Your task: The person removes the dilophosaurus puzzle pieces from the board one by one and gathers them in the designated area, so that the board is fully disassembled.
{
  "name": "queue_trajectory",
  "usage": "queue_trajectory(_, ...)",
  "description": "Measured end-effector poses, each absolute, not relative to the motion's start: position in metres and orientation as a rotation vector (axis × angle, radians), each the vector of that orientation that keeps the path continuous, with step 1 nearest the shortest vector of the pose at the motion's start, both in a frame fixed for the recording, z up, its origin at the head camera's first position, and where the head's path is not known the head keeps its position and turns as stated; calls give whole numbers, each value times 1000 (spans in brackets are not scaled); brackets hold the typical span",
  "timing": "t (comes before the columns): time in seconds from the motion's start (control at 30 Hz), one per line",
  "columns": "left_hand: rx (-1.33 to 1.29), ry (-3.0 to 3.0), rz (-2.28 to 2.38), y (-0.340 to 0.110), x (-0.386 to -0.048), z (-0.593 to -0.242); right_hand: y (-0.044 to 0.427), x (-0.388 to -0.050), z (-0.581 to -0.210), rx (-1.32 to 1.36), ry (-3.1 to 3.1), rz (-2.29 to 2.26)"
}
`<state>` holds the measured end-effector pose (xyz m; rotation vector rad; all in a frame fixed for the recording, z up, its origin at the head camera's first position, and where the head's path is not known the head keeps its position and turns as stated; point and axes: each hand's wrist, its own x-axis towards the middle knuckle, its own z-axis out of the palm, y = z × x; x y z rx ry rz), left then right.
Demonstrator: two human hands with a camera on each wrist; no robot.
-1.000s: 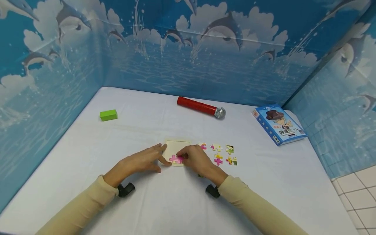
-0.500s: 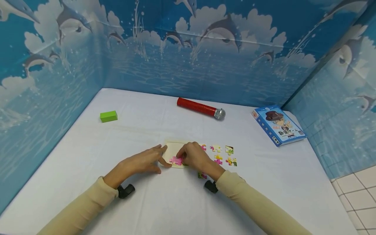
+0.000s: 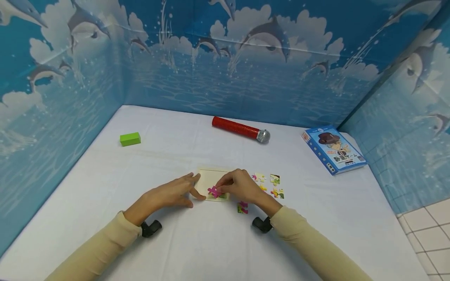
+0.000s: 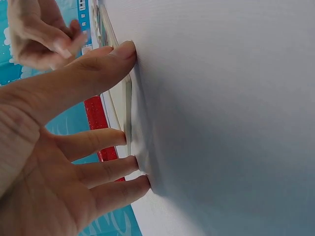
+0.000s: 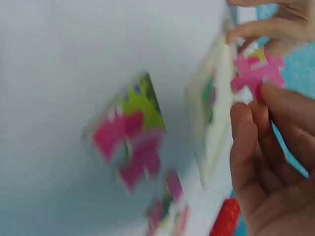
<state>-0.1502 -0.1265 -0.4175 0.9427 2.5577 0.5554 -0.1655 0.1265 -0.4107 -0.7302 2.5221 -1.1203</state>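
Note:
My right hand [image 3: 240,187] pinches a pink puzzle piece [image 5: 258,71] between thumb and fingers. It holds the piece raised over the lower part of a shallow cream puzzle tray [image 3: 213,174]. A greenish patch of picture shows in the tray below the piece. My left hand [image 3: 172,191] lies at the tray's left side, fingers spread; in the left wrist view its thumb and fingertips [image 4: 118,136] touch or nearly touch the tray's edge. Just right of the tray, on the cloth, lies a green-and-pink puzzle piece [image 5: 130,130], blurred in the right wrist view.
Several loose puzzle pieces [image 3: 277,192] lie to the right of the tray, some partly hidden by my right hand. Farther back are a red toy microphone [image 3: 239,128], a green block [image 3: 130,139] and a blue box [image 3: 334,149]. A dolphin-print curtain [image 3: 211,86] encloses the white tabletop.
The pink piece, earlier low in the tray, is now raised and turned, with green showing below it. My right hand has shifted slightly right. My left hand has stayed put.

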Motion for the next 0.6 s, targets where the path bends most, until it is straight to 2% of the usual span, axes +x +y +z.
queue_trajectory(0.17, 938, 2562, 559, -127, -150, -417, 168, -158, -391, -788, 2405, -978)
queue_trajectory(0.33, 912, 2557, 557, -127, -150, -414, 211, -150, -375, -684, 2397, -722)
queue_trajectory(0.6, 906, 2563, 556, -125, -149, -416, 224, -146, -386, -516, 2502, -569)
